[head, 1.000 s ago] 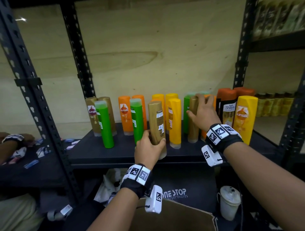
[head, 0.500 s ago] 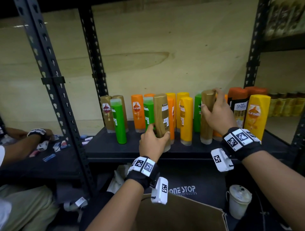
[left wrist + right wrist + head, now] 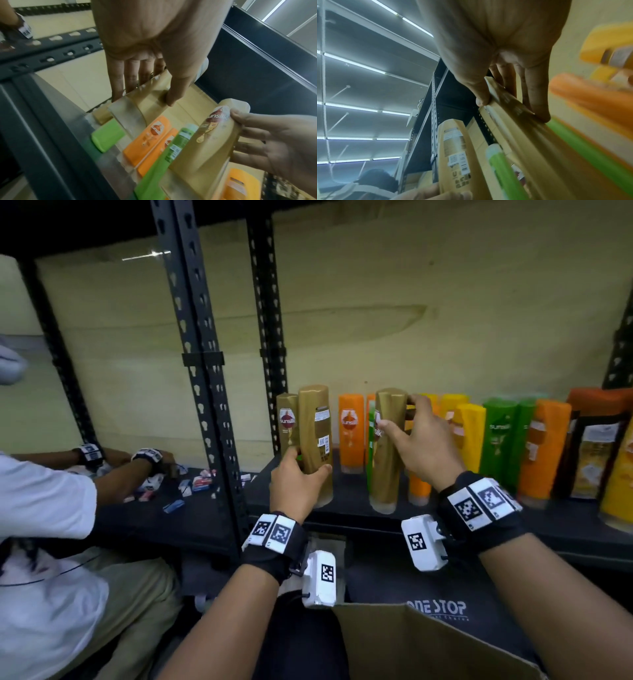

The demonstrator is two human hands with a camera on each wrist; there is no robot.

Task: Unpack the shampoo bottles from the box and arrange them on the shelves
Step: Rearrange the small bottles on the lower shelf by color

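My left hand (image 3: 297,478) grips a golden-brown shampoo bottle (image 3: 314,440) by its lower half, upright at the left end of the black shelf (image 3: 565,518), next to another brown bottle (image 3: 287,422). My right hand (image 3: 416,440) grips a second golden-brown bottle (image 3: 387,446) near its top, upright at the shelf's front edge. In the left wrist view the left hand's fingers (image 3: 120,81) and thumb wrap one brown bottle (image 3: 150,94), while the right hand's bottle (image 3: 214,142) stands in front. The right wrist view shows thumb and fingers (image 3: 537,94) clamped on its bottle (image 3: 513,115).
Orange (image 3: 351,433), yellow (image 3: 469,440) and green bottles (image 3: 498,436) stand in rows behind and to the right. An open cardboard box (image 3: 411,642) sits below me. A black upright post (image 3: 205,378) divides the shelves. Another person (image 3: 51,542) sorts small packets on the left shelf.
Both hands have carried their brown bottles leftward along the shelf. The left bottle now stands by the brown bottle at the left end; the right one has come toward the front.
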